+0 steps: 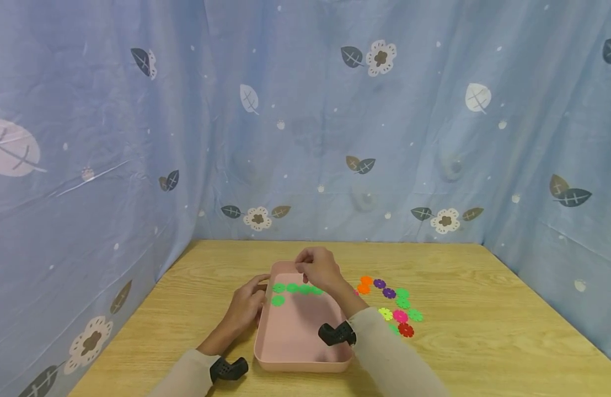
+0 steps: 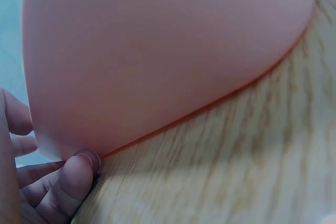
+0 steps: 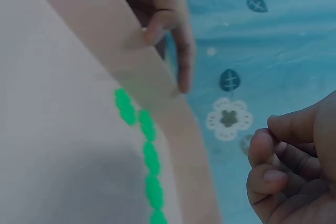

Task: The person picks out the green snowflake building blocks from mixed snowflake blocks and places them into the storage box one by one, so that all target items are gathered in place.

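Note:
A pink rectangular tray (image 1: 305,342) lies on the table, with several green flower-shaped plastic pieces (image 1: 292,288) inside near its far end. Most form a row across; one sits below the row's left end. My left hand (image 1: 247,303) holds the tray's left wall; in the right wrist view a finger (image 3: 160,27) of it reaches over the rim. The left wrist view shows its thumb (image 2: 76,179) low against the outer wall. Above the tray's far end hovers my right hand (image 1: 319,268), fingers curled, thumb and forefinger tips together (image 3: 265,132). Nothing shows between them.
Right of the tray, loose flower pieces lie scattered on the wooden table (image 1: 484,331): orange (image 1: 366,280), purple (image 1: 389,293), yellow (image 1: 385,314), pink (image 1: 400,316), red (image 1: 406,330) and green (image 1: 415,315). A blue patterned curtain (image 1: 305,138) surrounds the table's back and sides.

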The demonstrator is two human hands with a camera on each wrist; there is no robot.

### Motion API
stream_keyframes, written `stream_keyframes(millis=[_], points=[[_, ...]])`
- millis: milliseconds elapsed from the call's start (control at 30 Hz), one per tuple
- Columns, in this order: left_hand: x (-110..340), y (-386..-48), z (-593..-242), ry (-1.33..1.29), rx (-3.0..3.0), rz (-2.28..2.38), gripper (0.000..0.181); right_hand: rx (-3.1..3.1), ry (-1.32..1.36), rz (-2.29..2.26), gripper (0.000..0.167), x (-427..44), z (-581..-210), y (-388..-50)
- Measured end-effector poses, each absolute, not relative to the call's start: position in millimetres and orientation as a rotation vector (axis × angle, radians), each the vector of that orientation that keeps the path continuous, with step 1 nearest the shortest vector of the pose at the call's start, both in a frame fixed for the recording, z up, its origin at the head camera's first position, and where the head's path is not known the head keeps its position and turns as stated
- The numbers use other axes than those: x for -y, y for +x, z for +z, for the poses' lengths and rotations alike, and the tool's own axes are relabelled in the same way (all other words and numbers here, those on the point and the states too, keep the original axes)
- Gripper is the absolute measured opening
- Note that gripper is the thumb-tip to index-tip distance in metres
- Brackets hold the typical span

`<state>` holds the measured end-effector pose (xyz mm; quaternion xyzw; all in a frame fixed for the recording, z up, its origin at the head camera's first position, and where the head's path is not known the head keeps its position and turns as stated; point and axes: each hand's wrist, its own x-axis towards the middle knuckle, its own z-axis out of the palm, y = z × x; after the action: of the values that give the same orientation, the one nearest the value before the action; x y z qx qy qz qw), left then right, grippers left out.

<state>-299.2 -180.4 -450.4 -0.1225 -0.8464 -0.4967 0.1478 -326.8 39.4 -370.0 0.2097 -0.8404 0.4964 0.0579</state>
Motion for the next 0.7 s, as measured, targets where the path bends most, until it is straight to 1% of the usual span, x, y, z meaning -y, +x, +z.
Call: stream_keyframes(millis=[233,400,700], points=[[180.7,-299.6,-450.0,-0.352,2.420,-1.474,0.051,2.499,0.683,1.495,0.005,-62.0,-357.8,-319.4],[181.4,-299.4,-450.1,-0.352,2.417,-1.528,0.052,2.487,0.652,1.479,0.005,-70.2,-354.7,-315.1],[181.7,-300.9,-450.3,-0.358,2.429,-1.454,0.051,2.461,0.656,1.475,0.005,-91.0,-354.8,-311.1]])
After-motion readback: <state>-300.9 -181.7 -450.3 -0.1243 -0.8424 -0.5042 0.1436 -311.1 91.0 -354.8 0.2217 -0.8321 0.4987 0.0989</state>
